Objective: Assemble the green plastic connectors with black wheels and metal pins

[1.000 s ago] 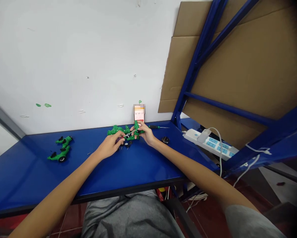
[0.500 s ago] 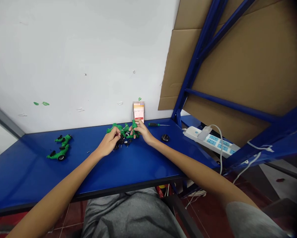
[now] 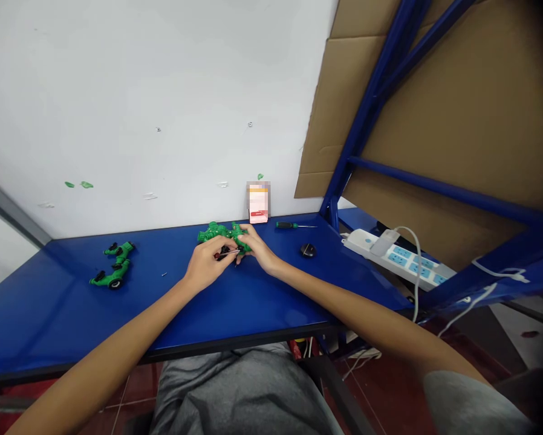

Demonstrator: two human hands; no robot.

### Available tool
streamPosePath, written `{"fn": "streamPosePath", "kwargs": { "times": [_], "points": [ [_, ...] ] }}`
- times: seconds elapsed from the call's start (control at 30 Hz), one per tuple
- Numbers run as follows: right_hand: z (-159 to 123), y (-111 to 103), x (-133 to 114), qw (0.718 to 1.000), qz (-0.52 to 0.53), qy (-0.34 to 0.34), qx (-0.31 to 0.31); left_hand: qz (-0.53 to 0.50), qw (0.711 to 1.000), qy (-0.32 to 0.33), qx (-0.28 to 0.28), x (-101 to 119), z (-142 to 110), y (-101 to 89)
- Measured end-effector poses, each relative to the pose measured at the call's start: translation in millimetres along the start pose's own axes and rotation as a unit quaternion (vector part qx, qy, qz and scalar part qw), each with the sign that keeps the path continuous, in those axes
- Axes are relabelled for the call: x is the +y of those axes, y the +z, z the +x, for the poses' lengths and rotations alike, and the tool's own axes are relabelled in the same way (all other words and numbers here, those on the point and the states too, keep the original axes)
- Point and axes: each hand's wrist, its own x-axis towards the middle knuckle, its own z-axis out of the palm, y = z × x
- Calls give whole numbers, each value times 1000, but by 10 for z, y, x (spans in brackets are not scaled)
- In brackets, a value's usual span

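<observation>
Blue tabletop (image 3: pixel 262 308), green part (image 3: pixel 237 231) between hands (image 3: pixel 208 264) (image 3: pixel 263 252)

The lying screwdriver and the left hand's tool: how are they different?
The screwdriver lies on the table; the tool is held in the left hand. The screwdriver's green-and-black handle is in full view; the tool's is mostly hidden, with red showing. Both have a slim, metallic-looking shaft.

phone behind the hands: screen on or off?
On. The phone stands upright near the wall, its screen lit pinkish white with a red bar low down. The top is pixelated, so that part can't be read.
</observation>
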Motion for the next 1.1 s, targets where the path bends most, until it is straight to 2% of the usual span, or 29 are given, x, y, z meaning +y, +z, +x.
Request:
{"fn": "streamPosePath", "kwargs": {
  "times": [0.63,1.1],
  "points": [
    [-10,-6,15,1000,-4,-20,-16,22,999,31,15,-17,-20,37],
    [15,-30,97,997,-64,-41,-10,10,1000,-18,3,31,-11,42]
  ]
}}
